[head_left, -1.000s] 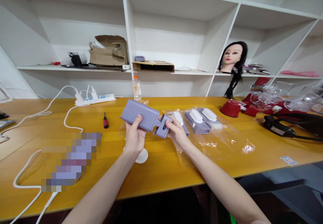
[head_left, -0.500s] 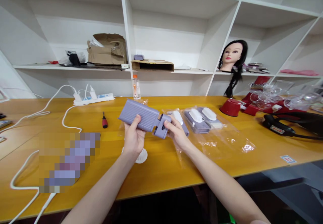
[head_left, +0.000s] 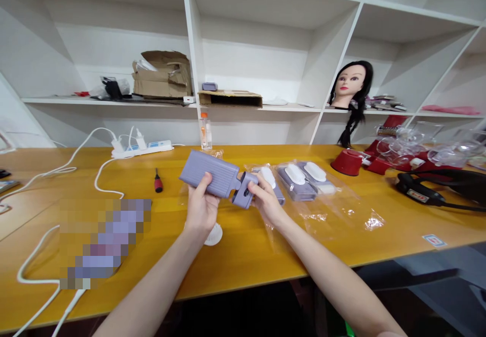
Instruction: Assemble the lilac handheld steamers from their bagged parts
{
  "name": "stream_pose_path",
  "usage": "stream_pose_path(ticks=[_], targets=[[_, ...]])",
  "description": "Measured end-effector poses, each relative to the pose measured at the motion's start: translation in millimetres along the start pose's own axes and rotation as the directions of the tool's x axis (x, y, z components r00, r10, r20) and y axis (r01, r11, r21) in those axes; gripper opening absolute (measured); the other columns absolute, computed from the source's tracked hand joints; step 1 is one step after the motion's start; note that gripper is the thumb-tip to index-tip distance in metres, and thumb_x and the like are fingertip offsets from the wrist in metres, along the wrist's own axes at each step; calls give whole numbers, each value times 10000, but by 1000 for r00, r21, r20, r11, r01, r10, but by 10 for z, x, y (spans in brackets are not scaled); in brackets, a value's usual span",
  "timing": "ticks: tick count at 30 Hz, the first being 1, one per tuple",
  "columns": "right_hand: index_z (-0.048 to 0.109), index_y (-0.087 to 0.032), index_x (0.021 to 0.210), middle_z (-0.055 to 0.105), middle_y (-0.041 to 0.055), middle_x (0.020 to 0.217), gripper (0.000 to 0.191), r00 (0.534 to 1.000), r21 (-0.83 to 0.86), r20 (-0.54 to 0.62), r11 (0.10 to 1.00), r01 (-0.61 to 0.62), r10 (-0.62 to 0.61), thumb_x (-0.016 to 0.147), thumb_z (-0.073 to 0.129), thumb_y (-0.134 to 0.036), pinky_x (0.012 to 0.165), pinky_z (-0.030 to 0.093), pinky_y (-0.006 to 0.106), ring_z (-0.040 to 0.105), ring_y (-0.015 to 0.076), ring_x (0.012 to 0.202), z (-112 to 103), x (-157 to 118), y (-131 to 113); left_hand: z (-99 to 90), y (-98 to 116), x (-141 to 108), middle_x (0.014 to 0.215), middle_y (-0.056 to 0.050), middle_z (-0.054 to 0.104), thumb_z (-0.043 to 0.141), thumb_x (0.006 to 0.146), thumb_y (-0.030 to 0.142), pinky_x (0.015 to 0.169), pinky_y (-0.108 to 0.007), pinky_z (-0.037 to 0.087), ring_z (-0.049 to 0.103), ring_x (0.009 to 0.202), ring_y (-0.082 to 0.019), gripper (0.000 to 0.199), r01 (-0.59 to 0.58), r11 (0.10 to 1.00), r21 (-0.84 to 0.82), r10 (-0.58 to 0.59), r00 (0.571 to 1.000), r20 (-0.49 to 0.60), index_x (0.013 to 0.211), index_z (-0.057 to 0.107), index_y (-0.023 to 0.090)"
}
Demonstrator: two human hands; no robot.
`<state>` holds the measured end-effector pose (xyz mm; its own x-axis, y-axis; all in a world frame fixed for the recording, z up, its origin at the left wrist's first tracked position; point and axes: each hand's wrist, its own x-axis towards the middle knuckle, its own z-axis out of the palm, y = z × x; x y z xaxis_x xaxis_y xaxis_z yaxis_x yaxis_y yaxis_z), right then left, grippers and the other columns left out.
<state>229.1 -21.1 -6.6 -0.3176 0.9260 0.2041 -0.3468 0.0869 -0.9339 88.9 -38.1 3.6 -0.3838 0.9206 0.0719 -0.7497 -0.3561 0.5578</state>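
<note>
Above the table I hold a purple ribbed plastic case (head_left: 208, 171), tilted down to the right. My left hand (head_left: 202, 202) is closed around its lower side, thumb on the ribbed face. At its right end is a smaller purple end piece (head_left: 243, 191) with a dark oval opening, gripped between the thumb and fingers of my right hand (head_left: 268, 202). A narrow neck shows in the gap between case and end piece; whether they are joined I cannot tell. Beneath my left hand lies a white round slotted piece (head_left: 213, 235), partly hidden.
Several purple units with white oval tops (head_left: 296, 175) lie in clear plastic bags right of my hands. A red-handled screwdriver (head_left: 158, 181), a pixelated object (head_left: 114, 240), white cables and a power strip (head_left: 142, 149) are left. Red bases (head_left: 347, 161) and a black strap (head_left: 421, 190) lie right.
Almost nothing differs. The end piece has turned slightly in my right hand, and the gap to the case looks a little narrower.
</note>
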Motion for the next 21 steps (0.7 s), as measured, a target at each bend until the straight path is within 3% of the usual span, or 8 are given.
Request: stream_pose_path(ticks=[12,21], targets=[[559,-248,930,541,2,864,329,999,20,28,1000,24,-25,691,669,-445,590,472,265,542,153,740,-1,-34,-8,-15,3,-7,1160,0,617,630,759,157,892,-263,478,566,1071,-135,340,17,1000,-2,-17,1000,-5,1073,572,273],[555,-256,956,534,-4,867,309,991,-74,8,988,136,-136,710,665,-408,719,467,289,518,154,796,8,-48,62,-6,18,-36,1155,3,617,635,750,150,856,-244,481,577,1036,-124,357,-5,1000,-11,5,1000,11,1074,565,282]])
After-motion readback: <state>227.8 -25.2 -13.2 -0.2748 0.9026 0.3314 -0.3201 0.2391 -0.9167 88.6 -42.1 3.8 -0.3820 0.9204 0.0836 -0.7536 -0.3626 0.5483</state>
